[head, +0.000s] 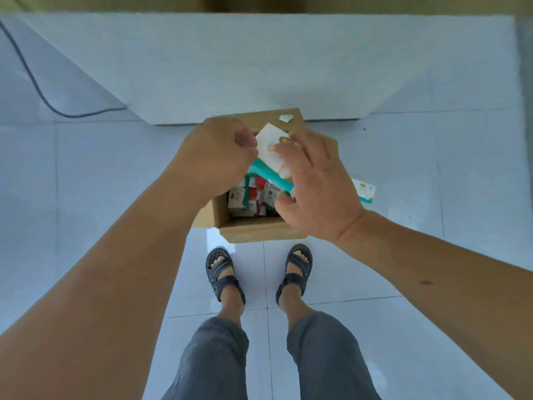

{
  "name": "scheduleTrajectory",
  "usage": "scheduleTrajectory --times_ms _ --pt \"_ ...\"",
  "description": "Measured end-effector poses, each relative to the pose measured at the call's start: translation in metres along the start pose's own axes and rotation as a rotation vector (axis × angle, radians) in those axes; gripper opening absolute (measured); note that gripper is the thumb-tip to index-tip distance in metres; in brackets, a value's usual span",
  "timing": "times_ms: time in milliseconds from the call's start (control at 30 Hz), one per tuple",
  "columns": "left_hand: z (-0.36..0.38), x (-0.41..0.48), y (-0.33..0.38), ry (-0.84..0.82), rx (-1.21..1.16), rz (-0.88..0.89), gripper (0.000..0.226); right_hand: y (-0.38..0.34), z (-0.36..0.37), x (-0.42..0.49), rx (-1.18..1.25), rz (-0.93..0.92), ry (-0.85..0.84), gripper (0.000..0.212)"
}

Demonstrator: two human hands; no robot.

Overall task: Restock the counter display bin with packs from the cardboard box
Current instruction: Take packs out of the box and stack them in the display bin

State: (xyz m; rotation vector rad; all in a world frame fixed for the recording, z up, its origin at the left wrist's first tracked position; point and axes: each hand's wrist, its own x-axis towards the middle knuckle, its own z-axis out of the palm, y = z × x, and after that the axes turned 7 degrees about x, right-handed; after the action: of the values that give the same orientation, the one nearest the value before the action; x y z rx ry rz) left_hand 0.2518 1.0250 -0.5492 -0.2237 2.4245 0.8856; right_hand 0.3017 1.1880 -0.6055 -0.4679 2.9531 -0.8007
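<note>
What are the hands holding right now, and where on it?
Both hold one white-and-teal pack: left hand pinches its left edge, right hand grips its right side.

Pale glossy floor tiles (86,197), thin grout lines throughout. At centre, standing on them, an open cardboard box (259,230), its far side at the foot of a white counter (259,67). Just right of the box, a white-and-teal pack (364,192), partly hidden. Far left, a black cable (28,73). Near the box, two dark sandals (220,269).
</note>
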Motion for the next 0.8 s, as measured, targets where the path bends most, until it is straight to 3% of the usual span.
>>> scheduleTrajectory --times_ms 433,800 --pt "-0.180 -0.174 0.148 0.163 -0.210 0.174 0.002 -0.159 -0.245 -0.011 0.068 -0.109 0.379 0.058" --pt "-0.276 -0.223 0.221 0.053 -0.556 0.291 0.013 -0.238 -0.344 0.012 0.001 -0.094 0.572 0.054"
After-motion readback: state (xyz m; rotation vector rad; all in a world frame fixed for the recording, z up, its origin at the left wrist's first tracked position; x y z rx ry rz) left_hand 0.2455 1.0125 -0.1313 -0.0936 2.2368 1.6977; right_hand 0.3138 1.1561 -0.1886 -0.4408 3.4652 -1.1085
